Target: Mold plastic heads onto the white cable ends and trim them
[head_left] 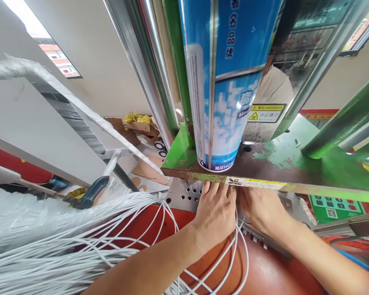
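Both my hands reach under the front edge of a green press plate [295, 164], which hides their fingertips. My left hand [217, 211] rests over a metal mould plate with holes [184, 196], its fingers close together and bent down at the front. Beside it, my right hand [263, 205] has its fingers curled downward; what they grip is hidden. Thin white cables [247, 254] run up into the gap between the two hands and hang in loops below. I cannot see where their ends sit.
A blue spray can [223, 102] stands on the green plate, near chrome columns [141, 69]. A large bundle of white cables [64, 254] lies at left over the red surface [264, 270]. A dark-handled tool [95, 191] lies behind it. A green control panel [336, 208] is at right.
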Available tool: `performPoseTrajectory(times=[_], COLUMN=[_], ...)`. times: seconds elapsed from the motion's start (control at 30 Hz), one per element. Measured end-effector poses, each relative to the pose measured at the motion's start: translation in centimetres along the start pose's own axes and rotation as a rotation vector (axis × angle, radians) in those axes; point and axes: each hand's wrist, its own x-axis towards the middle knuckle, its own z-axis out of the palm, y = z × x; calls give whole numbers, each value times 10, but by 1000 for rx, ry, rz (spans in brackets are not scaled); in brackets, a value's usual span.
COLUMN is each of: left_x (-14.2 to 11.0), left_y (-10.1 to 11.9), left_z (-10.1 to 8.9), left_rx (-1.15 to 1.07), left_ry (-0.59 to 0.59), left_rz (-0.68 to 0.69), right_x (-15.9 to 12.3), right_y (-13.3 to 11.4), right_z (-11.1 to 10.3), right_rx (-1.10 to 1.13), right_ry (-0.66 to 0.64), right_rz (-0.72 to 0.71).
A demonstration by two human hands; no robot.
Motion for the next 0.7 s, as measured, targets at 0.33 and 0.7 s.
performPoseTrajectory(times=[0.33, 0.7], left_x=[1, 0], left_y=[-3, -7], left_z=[10, -18], left_rx=[17, -136], left_ry=[0, -50], left_rz=[25, -55], right_x=[-15, -24], right_y=[-27, -8], right_z=[-4, -9], right_rx=[10, 135], right_ry=[-63, 28], right_rz=[160, 136])
